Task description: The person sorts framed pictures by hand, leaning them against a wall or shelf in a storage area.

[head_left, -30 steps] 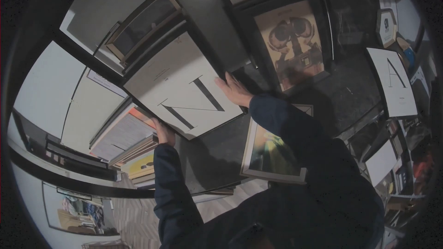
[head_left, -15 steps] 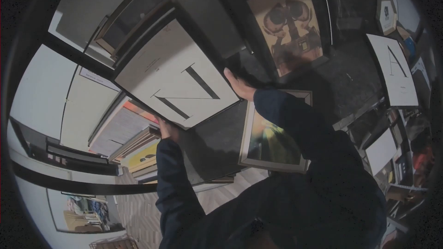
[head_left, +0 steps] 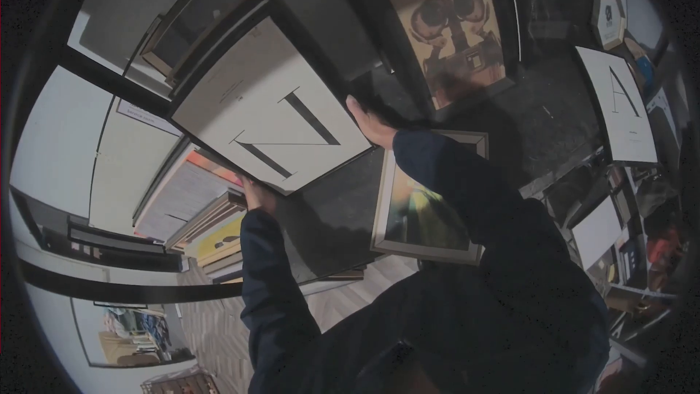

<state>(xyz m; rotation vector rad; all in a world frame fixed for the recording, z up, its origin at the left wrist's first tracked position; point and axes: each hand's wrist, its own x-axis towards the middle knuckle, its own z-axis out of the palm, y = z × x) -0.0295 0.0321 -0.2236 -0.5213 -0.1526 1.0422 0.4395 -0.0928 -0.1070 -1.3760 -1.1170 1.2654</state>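
A framed print with a large black letter N (head_left: pixel 251 113) on white is tilted above the dark tabletop (head_left: pixel 332 230). My left hand (head_left: pixel 259 195) grips its lower left edge, with the fingers partly hidden beneath. My right hand (head_left: pixel 372 128) holds the opposite edge, thumb along the side and the other fingers out of sight. Under my right forearm lies a light-framed picture (head_left: pixel 430 222) with a yellow-green image, partly covered by my sleeve. Beyond my right hand a dark-framed robot poster (head_left: pixel 456 44) leans upright at the back.
Several frames and boards (head_left: pixel 200 211) stand stacked at the left, by a black rail (head_left: pixel 131 290). A wooden-edged frame (head_left: pixel 204 22) is behind the N print. At the right are a letter A print (head_left: pixel 618 102), a hexagonal frame (head_left: pixel 607 20) and cluttered shelving (head_left: pixel 638 248).
The view has shifted slightly, so everything sits a little differently in it. Both hands keep their hold on the N print.
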